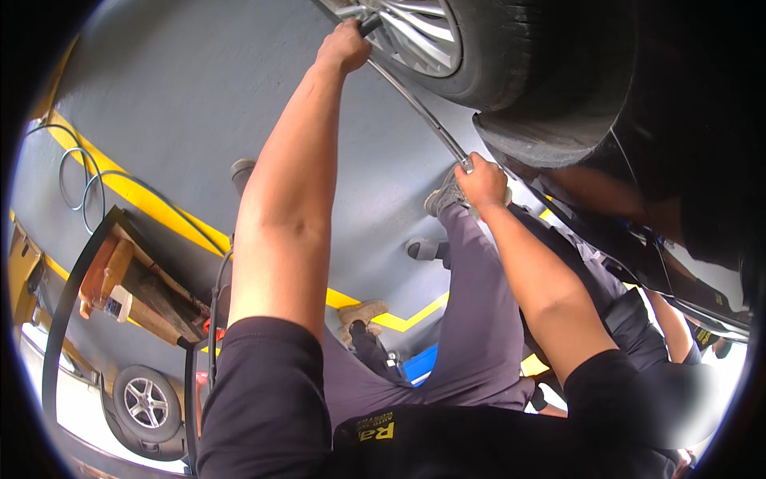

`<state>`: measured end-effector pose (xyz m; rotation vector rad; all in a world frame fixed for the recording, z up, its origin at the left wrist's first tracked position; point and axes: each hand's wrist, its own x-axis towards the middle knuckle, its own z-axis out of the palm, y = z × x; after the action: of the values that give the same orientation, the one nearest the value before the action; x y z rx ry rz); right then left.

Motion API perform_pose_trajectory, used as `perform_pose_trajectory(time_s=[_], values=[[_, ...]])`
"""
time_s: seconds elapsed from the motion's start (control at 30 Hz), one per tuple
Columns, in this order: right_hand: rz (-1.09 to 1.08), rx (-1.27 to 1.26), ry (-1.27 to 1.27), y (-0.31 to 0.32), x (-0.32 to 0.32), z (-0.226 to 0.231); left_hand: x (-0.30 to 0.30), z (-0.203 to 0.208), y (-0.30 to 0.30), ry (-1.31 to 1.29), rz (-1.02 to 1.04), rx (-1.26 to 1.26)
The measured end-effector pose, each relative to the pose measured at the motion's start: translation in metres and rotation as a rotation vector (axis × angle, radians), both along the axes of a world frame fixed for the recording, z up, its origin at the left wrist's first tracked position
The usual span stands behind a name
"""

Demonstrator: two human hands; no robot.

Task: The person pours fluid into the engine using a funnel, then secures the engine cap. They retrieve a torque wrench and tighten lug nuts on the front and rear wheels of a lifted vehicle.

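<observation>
A long-handled metal wrench [416, 106] slants across the space beside a car wheel. My left hand [343, 48] is closed around its far end, next to a short black cylinder [369, 25], probably a socket, that points at the silver alloy rim [415, 36]. Whether the cylinder sits on a nut is hidden. My right hand [483, 182] is wrapped around the near end of the wrench, below the black tyre [511, 56]. Both my arms are stretched out.
Dark glossy car bodywork [694, 160] fills the right side. Another person [638, 319] in dark clothes is close on my right. A thin hose [100, 180] lies over a yellow floor line [136, 188] at left. A spare wheel [146, 403] shows at lower left.
</observation>
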<state>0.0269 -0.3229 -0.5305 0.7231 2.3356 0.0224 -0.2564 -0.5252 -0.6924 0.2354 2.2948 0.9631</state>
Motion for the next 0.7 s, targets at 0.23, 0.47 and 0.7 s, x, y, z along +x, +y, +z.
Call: perform_pose_trajectory(time_s=[0.23, 0.47, 0.7], values=[[-0.008, -0.059, -0.011, -0.004, 0.002, 0.003, -0.004, 0.009, -0.002, -0.088, 0.031, -0.072], [-0.069, -0.159, -0.064, -0.024, -0.021, 0.050, 0.000, -0.001, -0.009, -0.047, 0.151, 0.028], [-0.044, -0.215, -0.080, -0.054, -0.066, 0.089, -0.014, -0.019, -0.055, -0.200, 0.255, 0.171]])
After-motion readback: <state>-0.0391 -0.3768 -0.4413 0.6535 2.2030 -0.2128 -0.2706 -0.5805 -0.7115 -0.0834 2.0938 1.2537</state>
